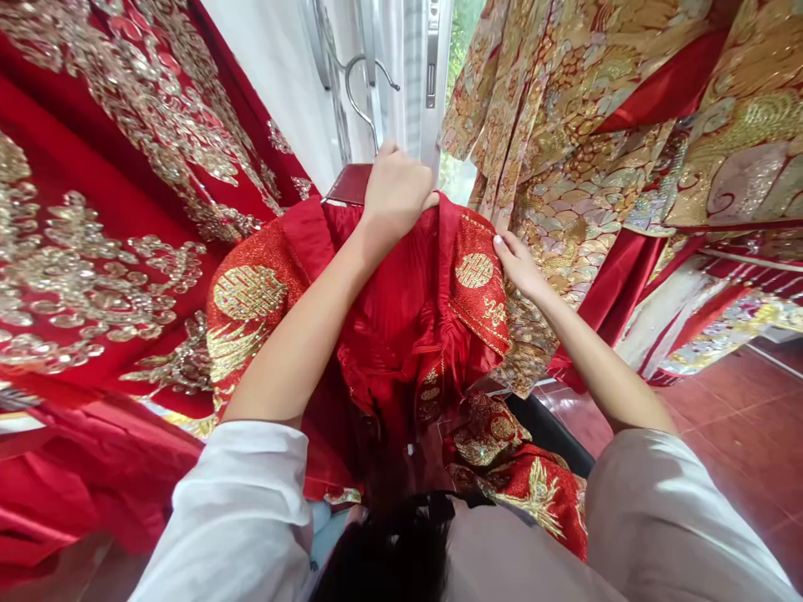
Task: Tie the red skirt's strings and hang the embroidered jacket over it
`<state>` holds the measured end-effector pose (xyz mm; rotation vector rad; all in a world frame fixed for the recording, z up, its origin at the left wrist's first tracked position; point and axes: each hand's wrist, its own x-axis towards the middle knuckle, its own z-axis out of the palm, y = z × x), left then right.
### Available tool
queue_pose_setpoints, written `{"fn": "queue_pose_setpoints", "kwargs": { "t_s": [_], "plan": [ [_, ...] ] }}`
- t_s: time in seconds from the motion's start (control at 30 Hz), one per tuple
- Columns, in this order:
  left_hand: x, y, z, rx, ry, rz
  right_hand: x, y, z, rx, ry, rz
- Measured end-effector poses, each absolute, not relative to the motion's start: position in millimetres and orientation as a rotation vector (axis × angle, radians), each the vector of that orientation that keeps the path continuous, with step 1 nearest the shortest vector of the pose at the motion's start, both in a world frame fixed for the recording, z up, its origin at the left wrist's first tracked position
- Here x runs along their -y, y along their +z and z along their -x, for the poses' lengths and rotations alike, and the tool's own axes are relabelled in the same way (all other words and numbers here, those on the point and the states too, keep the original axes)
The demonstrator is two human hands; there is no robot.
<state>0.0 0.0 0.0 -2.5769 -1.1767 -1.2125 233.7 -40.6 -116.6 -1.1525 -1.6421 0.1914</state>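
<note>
A dark-red hanger (350,181) with a silver wire hook is gripped in the nearer left hand (396,188), the hook aimed at eleven o'clock. At six o'clock, a red, gold-embroidered, satin-lined jacket (401,288) is spread, collar towards twelve. Its two-o'clock shoulder is touched by the right hand (519,266); whether those fingers are closed cannot be told.
</note>
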Motion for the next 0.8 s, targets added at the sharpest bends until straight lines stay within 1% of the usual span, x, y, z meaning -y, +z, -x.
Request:
{"fn": "queue_pose_setpoints", "kwargs": {
  "t_s": [0.07, 0.13, 0.27, 0.33, 0.4, 0.47, 0.57, 0.67, 0.73, 0.8],
  "plan": [
    [-3.7, -1.8, 0.3, 1.166, -1.307, 2.567, 40.1, -119.1, -238.0, 1.596, 0.254, 1.144],
    [-5.7, -2.7, -0.6, 1.148, -1.339, 2.542, 45.8, -116.7, -241.0, 1.534, 0.18, 1.168],
    [-0.7, 1.3, -5.2, 1.123, -1.214, 2.504, 60.2, -110.4, -242.3, 1.376, -0.113, 1.072],
    [10.2, 7.5, -3.9, 1.079, -1.104, 2.535, 62.0, -110.8, -240.4, 1.364, -0.108, 1.051],
    [27.8, 15.1, 5.4, 0.986, -1.005, 2.576, 60.4, -109.9, -239.4, 1.419, -0.032, 1.083],
    [49.7, 20.5, 25.0, 0.934, -0.99, 2.526, 57.3, -103.0, -242.4, 1.413, 0.041, 1.088],
    [77.8, 16.0, 68.7, 1.151, -1.057, 2.256, 51.0, -82.5, -256.1, 1.298, 0.2, 1.02],
    [86.2, -3.2, 111.7, 1.492, -1.067, 2.204, 41.1, -68.4, -271.0, 1.362, 0.517, 1.075],
    [81.7, -17.5, 131.1, 1.547, -1.13, 2.298, 34.9, -66.4, -274.6, 1.505, 0.729, 1.196],
    [74.1, -27.4, 141.5, 1.479, -1.212, 2.356, 32.7, -63.6, -270.8, 1.637, 0.786, 1.267]
  ]
}}
